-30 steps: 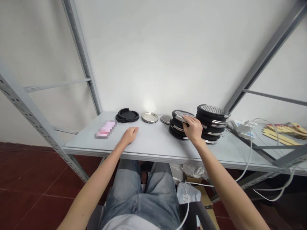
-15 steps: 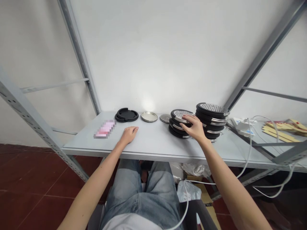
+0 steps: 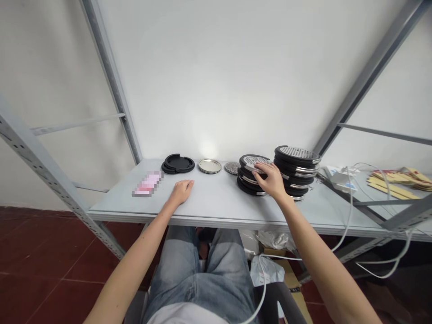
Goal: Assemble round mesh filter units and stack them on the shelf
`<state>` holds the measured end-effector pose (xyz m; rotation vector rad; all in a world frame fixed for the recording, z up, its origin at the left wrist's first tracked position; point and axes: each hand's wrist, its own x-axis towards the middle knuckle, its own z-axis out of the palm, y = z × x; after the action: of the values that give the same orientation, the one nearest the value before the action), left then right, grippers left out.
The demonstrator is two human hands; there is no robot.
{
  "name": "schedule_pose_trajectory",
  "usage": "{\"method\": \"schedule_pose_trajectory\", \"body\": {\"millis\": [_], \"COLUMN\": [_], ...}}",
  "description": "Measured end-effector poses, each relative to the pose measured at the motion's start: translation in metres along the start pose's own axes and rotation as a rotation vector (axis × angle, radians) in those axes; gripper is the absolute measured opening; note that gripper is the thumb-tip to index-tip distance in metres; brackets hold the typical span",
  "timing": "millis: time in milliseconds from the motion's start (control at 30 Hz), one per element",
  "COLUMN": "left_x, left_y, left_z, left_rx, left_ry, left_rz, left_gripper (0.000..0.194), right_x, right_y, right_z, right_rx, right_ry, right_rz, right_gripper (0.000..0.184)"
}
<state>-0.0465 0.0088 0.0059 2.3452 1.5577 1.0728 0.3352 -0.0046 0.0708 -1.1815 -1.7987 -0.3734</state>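
My left hand [image 3: 182, 191] rests on the grey table, its fingers curled in and nothing visible in them. My right hand [image 3: 272, 180] lies on the right edge of the shorter stack of round black-rimmed discs [image 3: 251, 186], fingers stretched over the perforated metal top and thumb spread apart. It hides part of that edge. Just right of it stands a taller stack of similar discs [image 3: 297, 171]. Behind my hands lie black plastic rings [image 3: 178, 163], shallow round metal plates [image 3: 209, 166] and small perforated metal discs [image 3: 231, 168].
A blurred pink phone-like item [image 3: 147, 184] lies left on the table [image 3: 212, 202]. White boxes [image 3: 342, 179], a white cable [image 3: 351, 211] and yellow flat pieces [image 3: 398, 180] are at the right. Metal shelf posts [image 3: 111, 76] rise at both sides.
The view has shifted very slightly. Both hands keep their places, the right still on the shorter stack and the left still on the table.
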Motion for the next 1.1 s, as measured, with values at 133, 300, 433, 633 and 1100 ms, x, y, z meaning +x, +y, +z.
{"method": "schedule_pose_trajectory", "body": {"millis": [133, 300, 433, 633, 1100], "left_x": [0.000, -0.001, -0.001, -0.001, -0.002], "left_y": [0.000, 0.000, -0.001, -0.001, 0.005], "left_z": [0.000, 0.001, 0.003, 0.004, 0.004], "left_rx": [0.016, 0.038, 0.052, 0.068, 0.179], "left_ry": [-0.007, -0.009, -0.006, -0.008, -0.002], "left_rz": [0.011, 0.047, 0.045, 0.038, 0.063], "left_gripper": [0.042, 0.035, 0.030, 0.027, 0.023], "right_x": [0.002, -0.003, -0.013, -0.015, -0.028], "right_y": [-0.015, -0.057, -0.081, -0.073, -0.068], "right_z": [-0.006, 0.004, 0.043, 0.104, 0.126], "right_rx": [-0.019, 0.070, 0.198, 0.177, 0.098], "right_ry": [0.114, 0.039, -0.231, -0.434, -0.634], "right_rz": [-0.009, -0.131, -0.289, -0.074, 0.209], "right_gripper": [0.027, 0.029, 0.044, 0.042, 0.063]}}
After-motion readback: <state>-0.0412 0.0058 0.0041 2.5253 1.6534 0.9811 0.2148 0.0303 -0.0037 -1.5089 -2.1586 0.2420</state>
